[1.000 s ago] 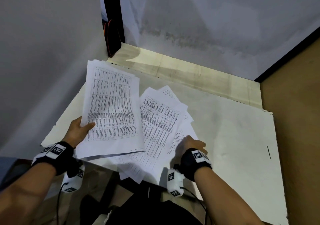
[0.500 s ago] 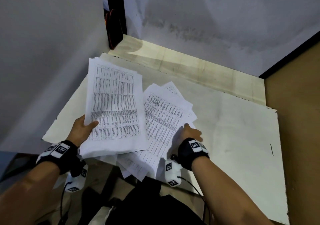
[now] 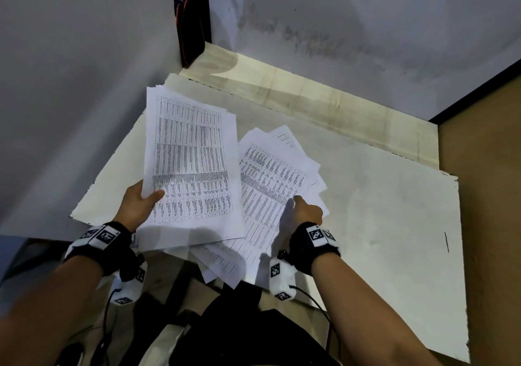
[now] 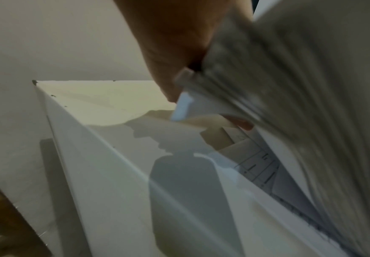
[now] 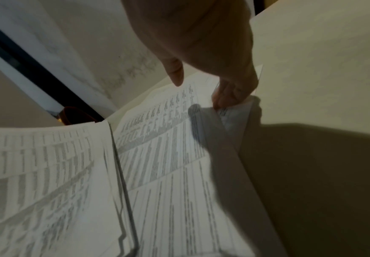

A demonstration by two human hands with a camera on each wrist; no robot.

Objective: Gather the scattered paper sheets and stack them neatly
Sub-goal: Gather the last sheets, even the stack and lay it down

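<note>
From the head view we see a white worktop (image 3: 380,210) set in a corner of grey walls (image 3: 70,69), a tan panel (image 3: 485,196) to the right. Our left hand (image 3: 138,205) grips a stack of sheets (image 3: 191,168) above it; our right hand (image 3: 306,213) pinches the loose sheets (image 3: 270,185) fanned on the worktop. From the left wrist, the stack's edges (image 4: 300,121) blur. From the right wrist, fingers (image 5: 228,97) pinch a sheet's edge; the printed tables are unreadable.
</note>
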